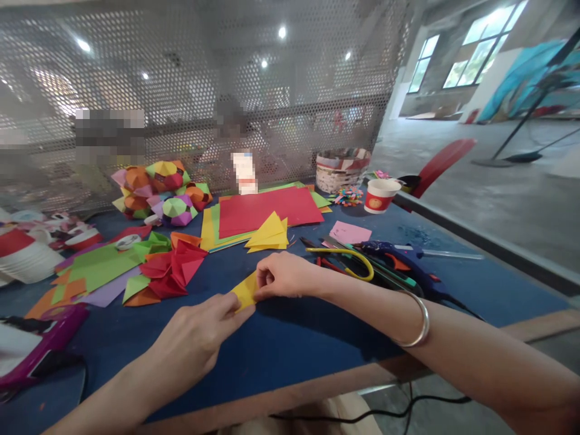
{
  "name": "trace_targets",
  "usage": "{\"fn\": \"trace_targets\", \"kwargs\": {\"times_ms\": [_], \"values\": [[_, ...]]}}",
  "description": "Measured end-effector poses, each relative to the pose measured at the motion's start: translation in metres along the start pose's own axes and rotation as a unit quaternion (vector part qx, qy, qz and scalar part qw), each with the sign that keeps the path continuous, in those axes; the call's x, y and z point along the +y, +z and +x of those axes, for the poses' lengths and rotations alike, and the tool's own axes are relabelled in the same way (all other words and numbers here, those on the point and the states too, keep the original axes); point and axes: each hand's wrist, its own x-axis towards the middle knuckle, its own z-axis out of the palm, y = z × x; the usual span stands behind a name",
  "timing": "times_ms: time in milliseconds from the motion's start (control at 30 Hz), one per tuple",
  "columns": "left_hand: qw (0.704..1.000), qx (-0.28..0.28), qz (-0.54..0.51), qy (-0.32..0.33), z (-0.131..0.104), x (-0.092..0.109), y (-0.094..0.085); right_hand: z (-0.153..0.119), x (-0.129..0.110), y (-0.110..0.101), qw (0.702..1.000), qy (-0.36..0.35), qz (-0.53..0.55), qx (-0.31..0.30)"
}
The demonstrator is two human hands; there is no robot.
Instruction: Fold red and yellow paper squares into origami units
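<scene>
A small folded piece of yellow paper [246, 292] is held between both hands above the blue table. My left hand [202, 326] pinches its lower left end, fingers closed. At its right end, my right hand [283, 276] grips the edge with thumb and curled fingers; a silver bangle is on that wrist. Just beyond the hands lie yellow paper triangles [270, 232], in front of a stack of sheets topped with red paper [272, 211]. Folded red paper pieces [174, 269] rest to the left.
Colorful paper balls [158, 190] stand at the back left by a perforated metal screen [190, 90]. On the right are scissors [362, 266], a glue gun [421, 272], a paper cup [382, 196] and a basket [342, 171]. A purple tool [49, 347] sits at the left edge.
</scene>
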Motion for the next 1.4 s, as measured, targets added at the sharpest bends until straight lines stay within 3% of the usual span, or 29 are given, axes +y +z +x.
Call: {"fn": "trace_targets", "kwargs": {"times_ms": [333,600,933,1167,1400], "values": [[0.999,0.013,-0.043,0.016,-0.002,-0.011,-0.007,0.000,0.000,-0.002,1.000,-0.003,-0.015,-0.002],[0.993,0.022,-0.114,0.018,-0.020,-0.009,-0.020,0.000,0.003,-0.001,1.000,-0.015,-0.011,0.006],[0.993,0.031,-0.104,0.039,-0.042,-0.014,-0.018,0.000,0.003,-0.002,1.000,-0.009,-0.012,-0.001],[0.997,0.005,-0.073,0.031,-0.026,-0.008,-0.019,-0.001,0.000,-0.003,1.000,-0.005,-0.018,-0.002],[0.997,-0.015,-0.031,0.062,0.015,-0.007,-0.019,-0.001,-0.001,-0.003,1.000,-0.003,-0.019,-0.004]]}}
